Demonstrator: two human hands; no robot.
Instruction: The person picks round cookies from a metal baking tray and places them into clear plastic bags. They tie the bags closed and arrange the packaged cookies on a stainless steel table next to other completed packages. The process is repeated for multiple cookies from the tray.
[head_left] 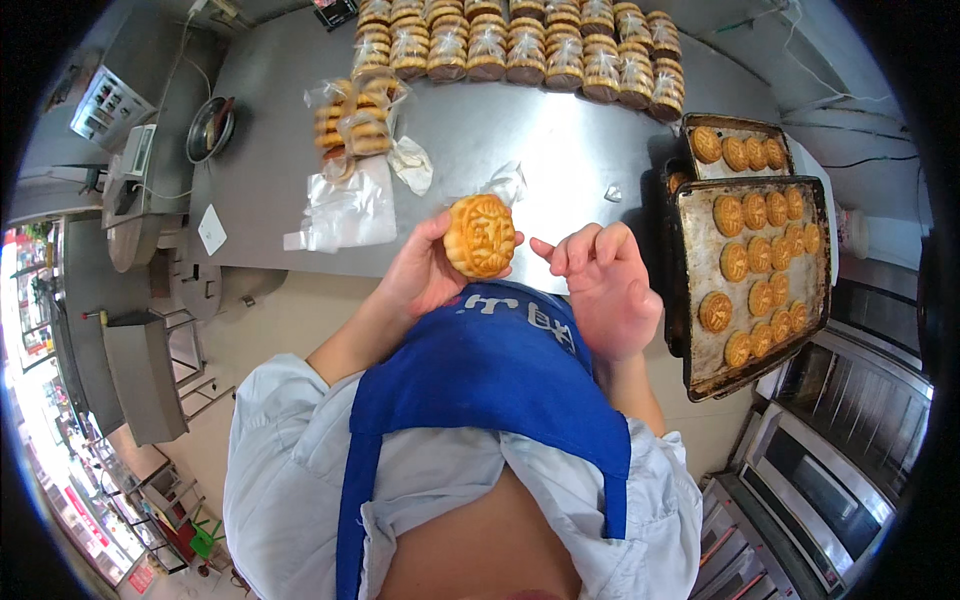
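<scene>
A round golden mooncake [479,236] with a pattern pressed into its top is held by my left hand [420,262], thumb and fingers around its edge. Just to its right, my right hand [607,283] is raised with the palm turned up and fingers apart and partly curled, holding nothing. Beyond the mooncake a crumpled clear wrapper [507,182] lies on the metal table [560,140]. A stack of clear plastic bags [345,208] rests at the table's near edge on the left, with bagged mooncakes [365,117] behind it.
Rows of bagged mooncake stacks [525,50] line the table's far side. At the right, dark baking trays [697,290] hold many loose mooncakes. A crumpled white tissue [410,164] and a small scrap [613,192] lie on the table. Far left stands a round pan [211,130]; ovens [815,470] are lower right.
</scene>
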